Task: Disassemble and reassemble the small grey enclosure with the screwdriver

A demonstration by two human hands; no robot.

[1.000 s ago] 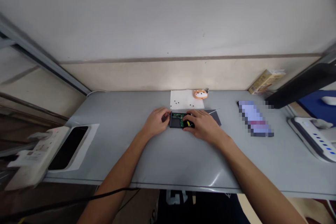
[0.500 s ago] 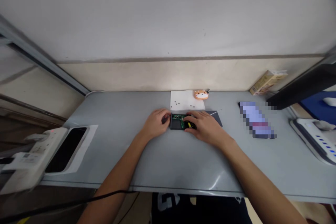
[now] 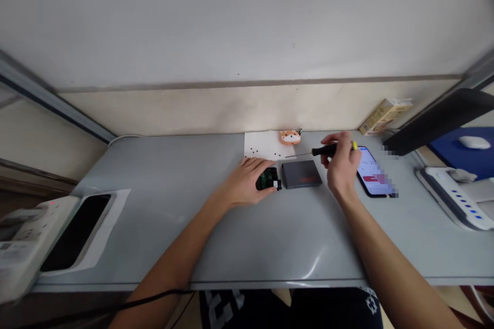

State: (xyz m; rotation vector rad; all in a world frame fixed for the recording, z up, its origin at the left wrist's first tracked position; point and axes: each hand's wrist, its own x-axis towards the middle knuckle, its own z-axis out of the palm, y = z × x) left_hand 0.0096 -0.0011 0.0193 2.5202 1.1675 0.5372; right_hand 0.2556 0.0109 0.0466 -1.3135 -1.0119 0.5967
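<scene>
My left hand (image 3: 247, 180) is curled over a small device with a green circuit board (image 3: 266, 180), gripping it by its edges; part of it is hidden under the fingers. To its right lies a flat dark grey cover (image 3: 301, 174) on the desk. My right hand (image 3: 341, 164) is closed round the black and yellow handle of a screwdriver (image 3: 323, 150), held above the desk right of the cover. Its thin shaft points left, toward the white paper (image 3: 262, 141), where several tiny dark screws (image 3: 253, 150) lie.
An orange animal-faced case (image 3: 290, 137) sits on the paper. A lit phone (image 3: 372, 172) lies right of my right hand, a dark phone (image 3: 77, 231) at far left by a white power strip (image 3: 42, 221). A box (image 3: 386, 115), black monitor-like slab (image 3: 443, 121) and another power strip (image 3: 455, 198) stand right.
My right hand has left the device and moved right, lifting the screwdriver. My left hand has closed over the circuit-board device. The grey cover is now uncovered by the hand, and the view has shifted slightly.
</scene>
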